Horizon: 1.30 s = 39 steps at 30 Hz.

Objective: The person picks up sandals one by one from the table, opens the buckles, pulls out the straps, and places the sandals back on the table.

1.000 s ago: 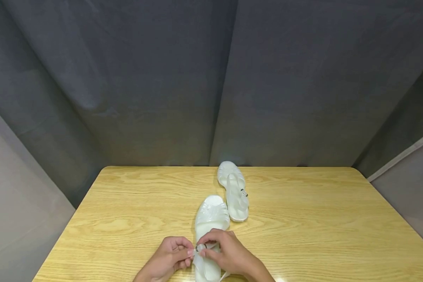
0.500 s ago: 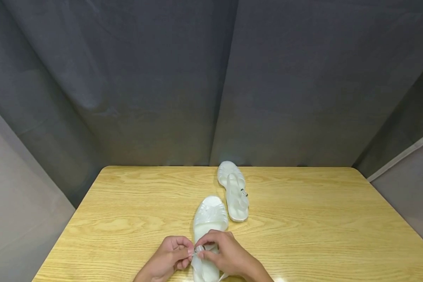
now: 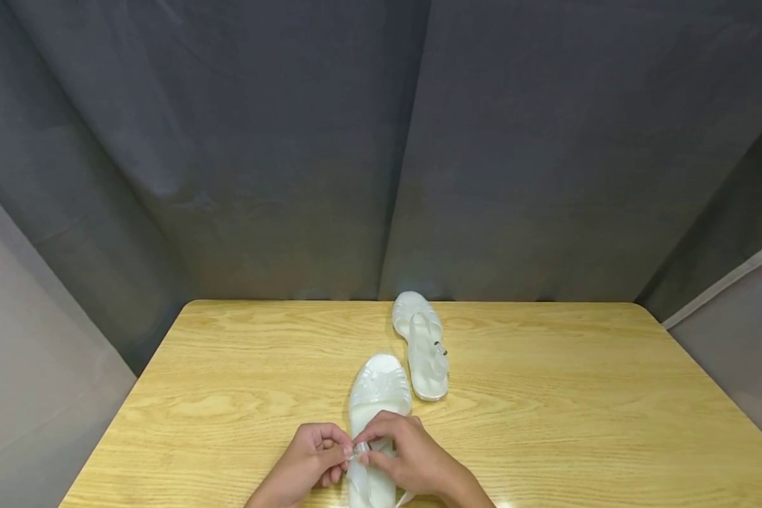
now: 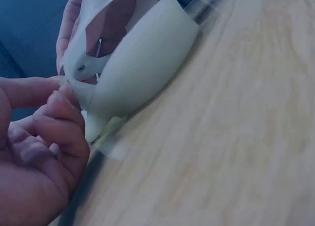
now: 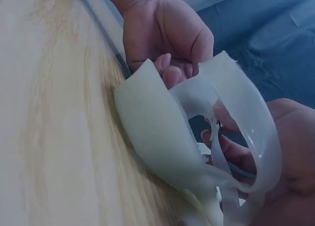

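Observation:
In the head view, a pearly white jelly sandal (image 3: 379, 388) lies toe-away at the table's near edge, its heel cut off by the frame. My left hand (image 3: 306, 458) pinches the ankle strap's end between thumb and index finger at the sandal's left side. From the right, my right hand (image 3: 414, 455) pinches the strap by its buckle (image 3: 360, 449), mostly covered by fingertips. The left wrist view shows a small rivet (image 4: 80, 68) on the strap, near my left fingertips. In the right wrist view, a translucent strap (image 5: 256, 122) loops above the heel (image 5: 152, 122).
A matching white sandal (image 3: 428, 353) lies farther back, slightly right, with its strap buckle (image 3: 440, 348) on the right side. The wood-grain table (image 3: 565, 402) runs back to a dark grey curtain (image 3: 292, 155). Lighter grey panels stand at both sides.
The near sandal has shifted slightly left. My left fingertips have edged right to the buckle, which is now more covered. Both hands keep their pinch; the far sandal lies as before.

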Motion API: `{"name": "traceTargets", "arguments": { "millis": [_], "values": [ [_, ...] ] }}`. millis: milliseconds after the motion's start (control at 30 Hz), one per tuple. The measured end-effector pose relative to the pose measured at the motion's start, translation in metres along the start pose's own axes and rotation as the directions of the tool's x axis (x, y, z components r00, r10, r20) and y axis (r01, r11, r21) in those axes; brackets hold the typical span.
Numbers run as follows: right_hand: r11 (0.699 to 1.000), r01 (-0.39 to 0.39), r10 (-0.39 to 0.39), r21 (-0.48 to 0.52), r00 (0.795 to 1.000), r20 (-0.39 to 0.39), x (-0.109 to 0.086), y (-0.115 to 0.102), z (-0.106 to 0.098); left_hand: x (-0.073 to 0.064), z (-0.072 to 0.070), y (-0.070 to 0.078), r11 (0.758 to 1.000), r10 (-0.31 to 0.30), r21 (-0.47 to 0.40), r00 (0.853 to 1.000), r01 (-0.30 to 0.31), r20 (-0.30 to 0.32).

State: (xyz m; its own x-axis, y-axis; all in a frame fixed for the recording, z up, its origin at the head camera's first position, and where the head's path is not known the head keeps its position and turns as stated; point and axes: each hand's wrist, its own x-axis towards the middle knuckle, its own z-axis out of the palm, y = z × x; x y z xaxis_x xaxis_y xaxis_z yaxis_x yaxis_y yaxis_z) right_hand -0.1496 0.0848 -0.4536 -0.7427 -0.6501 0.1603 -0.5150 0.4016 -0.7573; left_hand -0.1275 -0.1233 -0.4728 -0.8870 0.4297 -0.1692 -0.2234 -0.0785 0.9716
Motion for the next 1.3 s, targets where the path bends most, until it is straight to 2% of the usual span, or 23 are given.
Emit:
{"name": "traceTargets", "arguments": {
  "millis": [100, 267, 433, 600, 767, 1300],
  "values": [
    [0.999, 0.018, -0.018, 0.05, 1.0, 0.006, 0.0, 0.002, 0.0, -0.001, -0.001, 0.002, 0.999, -0.006, 0.046, 1.0, 0.006, 0.002],
    [0.993, 0.062, -0.061, 0.101, 0.998, -0.012, 0.001, 0.003, 0.0, -0.003, -0.002, 0.005, 0.991, 0.006, 0.135, 0.998, -0.015, 0.061],
    [0.994, 0.031, -0.03, 0.108, 0.999, -0.012, 0.001, 0.002, 0.0, -0.004, 0.001, 0.007, 0.979, 0.037, 0.196, 0.993, -0.058, 0.11],
    [0.995, 0.008, -0.007, 0.099, 1.0, -0.012, 0.001, 0.002, -0.001, -0.004, 0.006, 0.007, 0.968, 0.053, 0.241, 0.996, -0.067, 0.067],
    [0.996, 0.063, -0.06, 0.066, 0.997, -0.04, 0.003, 0.003, 0.001, -0.004, 0.009, 0.006, 0.959, 0.067, 0.273, 0.997, -0.073, 0.033],
    [0.989, 0.137, -0.142, -0.054, 0.983, -0.117, 0.004, 0.003, 0.008, -0.003, 0.004, 0.003, 0.963, 0.056, 0.262, 0.997, -0.068, 0.053]
  ]
}}
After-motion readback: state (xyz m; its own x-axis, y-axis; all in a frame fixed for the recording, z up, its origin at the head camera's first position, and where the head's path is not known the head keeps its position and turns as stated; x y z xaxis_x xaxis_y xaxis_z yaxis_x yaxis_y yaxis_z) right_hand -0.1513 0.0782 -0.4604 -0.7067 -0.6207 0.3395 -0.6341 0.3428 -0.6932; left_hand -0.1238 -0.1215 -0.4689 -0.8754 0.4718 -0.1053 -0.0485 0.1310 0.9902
